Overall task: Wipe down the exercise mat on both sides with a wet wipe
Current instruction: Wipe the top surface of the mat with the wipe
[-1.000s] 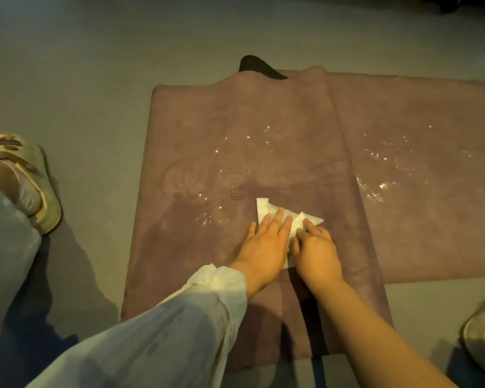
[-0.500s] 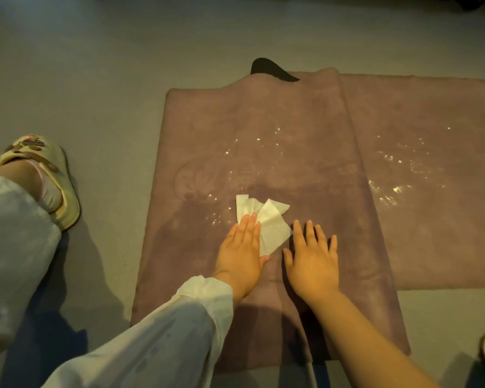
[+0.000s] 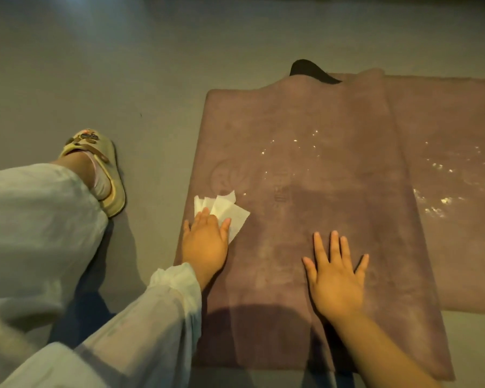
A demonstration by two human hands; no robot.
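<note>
Head view shows me a clear shift from a second ago: my left hand (image 3: 206, 242) has swept the wet wipe (image 3: 223, 212) leftward across the exercise mat (image 3: 314, 169), from the middle of the folded flap out to its left edge, while my right hand (image 3: 337, 278) has let go of the wipe and parted from the left one. Earlier the two hands sat side by side on the wipe; now they are well apart. I read that as one wiping stroke across the near part of this flap nearly finished, with damp glints farther back on the mat suggesting that area has had its pass already.

My left hand lies flat, fingers straight and close together, pressing the near part of the crumpled wipe down onto the mat; most of the wipe fans out beyond the fingertips. It is a flat press, not a pinch. My right hand is spread wide, palm down on the mat to the right, holding nothing and seemingly bracing the flap.

The mat lies on the grey floor (image 3: 123, 65), folded over itself, a dark underside corner peeping out at the far edge. My sandal (image 3: 107, 175) is planted left of it.
</note>
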